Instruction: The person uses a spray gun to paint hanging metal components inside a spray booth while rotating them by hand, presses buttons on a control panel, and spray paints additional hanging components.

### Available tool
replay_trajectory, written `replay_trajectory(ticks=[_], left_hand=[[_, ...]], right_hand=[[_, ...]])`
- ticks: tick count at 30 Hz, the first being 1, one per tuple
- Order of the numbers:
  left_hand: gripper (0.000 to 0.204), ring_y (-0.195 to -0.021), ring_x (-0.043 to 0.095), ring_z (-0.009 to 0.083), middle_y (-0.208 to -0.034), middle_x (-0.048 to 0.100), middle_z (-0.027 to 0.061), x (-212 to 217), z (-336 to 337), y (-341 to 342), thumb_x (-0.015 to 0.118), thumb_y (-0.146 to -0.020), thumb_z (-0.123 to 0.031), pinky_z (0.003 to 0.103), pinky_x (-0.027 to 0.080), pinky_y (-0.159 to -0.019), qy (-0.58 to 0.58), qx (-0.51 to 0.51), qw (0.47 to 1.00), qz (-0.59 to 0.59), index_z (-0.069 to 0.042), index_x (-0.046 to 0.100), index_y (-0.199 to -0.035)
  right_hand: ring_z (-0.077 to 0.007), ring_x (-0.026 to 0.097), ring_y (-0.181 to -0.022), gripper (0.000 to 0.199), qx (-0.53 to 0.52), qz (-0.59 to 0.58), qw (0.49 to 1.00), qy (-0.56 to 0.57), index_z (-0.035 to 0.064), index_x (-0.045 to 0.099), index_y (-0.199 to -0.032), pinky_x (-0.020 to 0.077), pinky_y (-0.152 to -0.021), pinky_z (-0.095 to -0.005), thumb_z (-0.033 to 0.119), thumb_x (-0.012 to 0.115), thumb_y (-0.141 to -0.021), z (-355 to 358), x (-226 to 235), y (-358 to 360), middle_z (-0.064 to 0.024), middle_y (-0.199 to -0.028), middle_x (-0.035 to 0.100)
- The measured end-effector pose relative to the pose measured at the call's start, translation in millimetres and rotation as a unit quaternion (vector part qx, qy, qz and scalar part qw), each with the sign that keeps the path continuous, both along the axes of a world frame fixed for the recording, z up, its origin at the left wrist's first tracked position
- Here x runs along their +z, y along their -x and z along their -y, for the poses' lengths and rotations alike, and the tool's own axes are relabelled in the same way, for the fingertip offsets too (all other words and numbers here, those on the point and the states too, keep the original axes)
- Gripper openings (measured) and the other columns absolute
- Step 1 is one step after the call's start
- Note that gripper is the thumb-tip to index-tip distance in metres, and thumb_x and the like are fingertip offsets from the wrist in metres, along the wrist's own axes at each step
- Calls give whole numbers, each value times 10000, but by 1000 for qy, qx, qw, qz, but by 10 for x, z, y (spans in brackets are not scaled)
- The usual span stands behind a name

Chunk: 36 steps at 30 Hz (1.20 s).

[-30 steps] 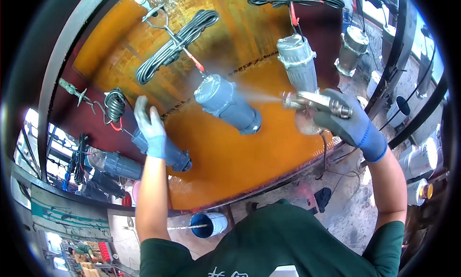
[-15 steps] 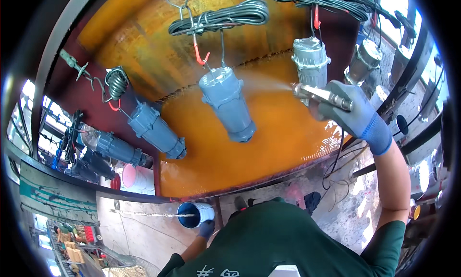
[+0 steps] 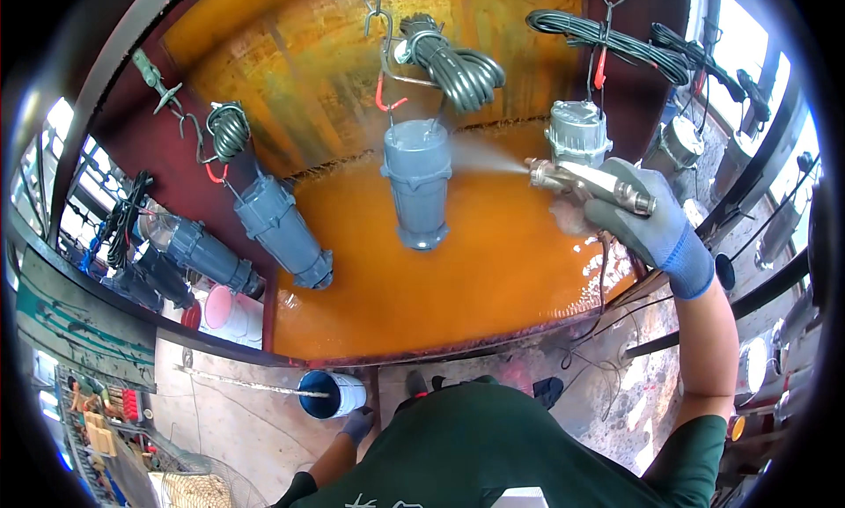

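Unlike 0.5 s ago, the glossy blue-grey flanged cylinder hangs nearly upright, and the thick dark cable coil above it shows its looped end rather than its broad side. Unlike 1.0 s ago, the gloved left hand is low, below and to the left of the cylinder, just beside a white round bucket with a blue inside; I cannot tell how its fingers stand.

Right of the cylinder, the right hand, in a grey glove with a blue cuff, has its fingers wrapped around a silvery metal spray gun. The cylinder is well apart from these fingers, and a pale mist spans the gap to its upper part. Its body looks evenly coated, with 1 lugged collar around the middle and a shiny lower rim.
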State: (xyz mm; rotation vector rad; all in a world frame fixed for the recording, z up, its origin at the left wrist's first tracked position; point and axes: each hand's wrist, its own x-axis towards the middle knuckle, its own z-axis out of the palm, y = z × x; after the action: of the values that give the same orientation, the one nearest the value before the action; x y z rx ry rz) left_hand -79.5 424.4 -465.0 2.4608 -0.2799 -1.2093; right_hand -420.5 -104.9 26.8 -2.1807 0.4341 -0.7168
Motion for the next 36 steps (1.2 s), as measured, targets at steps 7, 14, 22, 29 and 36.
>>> replay_trajectory(ticks=[7, 14, 22, 29, 36], left_hand=[[416, -1074, 744, 377, -1129, 781, 245, -144, 149, -76, 665, -986, -339, 435, 562, -953, 13, -127, 991, 43, 5, 772, -1193], [399, -1076, 744, 370, -1160, 786, 225, -253, -311, -4, 676, -976, -302, 435, 567, -940, -54, -82, 995, 1, 26, 789, -1174], [372, -1095, 738, 351, -1189, 783, 203, -2, -415, 109, 658, -1015, -293, 417, 563, -948, -85, -84, 993, -10, 17, 790, -1173], [363, -1002, 732, 322, -1111, 789, 186, -54, -3, 76, 674, -1023, -284, 409, 559, -928, -29, -85, 996, -15, 13, 772, -1207], [343, -1020, 739, 314, -1109, 788, 200, 30, 126, 105, 700, -988, -253, 409, 570, -922, -13, -93, 996, -11, 3, 776, -1203]], right_hand=[[-198, 698, -723, 192, -97, -22, 994, 49, 39, 707, -1110, 558, -701, -359, 175, 695, -976, 112, -117, -9, -100, -788, 704], [-265, 674, -719, 186, -75, -82, 994, 10, 55, 710, -1068, 539, -708, -394, 170, 755, -929, 51, -337, 15, -135, -815, 699], [-390, 687, -760, 157, -3, -20, 997, 76, 50, 677, -982, 532, -697, -441, 145, 782, -917, -168, -442, -13, -187, -819, 687], [-222, 673, -729, 124, -83, -9, 997, -4, 35, 671, -996, 531, -712, -374, 120, 737, -934, 16, -433, 93, -98, -801, 685], [-277, 681, -692, 149, -39, -137, 979, 144, 24, 656, -959, 540, -691, -387, 138, 743, -920, -23, 120, 55, -132, -764, 680]])
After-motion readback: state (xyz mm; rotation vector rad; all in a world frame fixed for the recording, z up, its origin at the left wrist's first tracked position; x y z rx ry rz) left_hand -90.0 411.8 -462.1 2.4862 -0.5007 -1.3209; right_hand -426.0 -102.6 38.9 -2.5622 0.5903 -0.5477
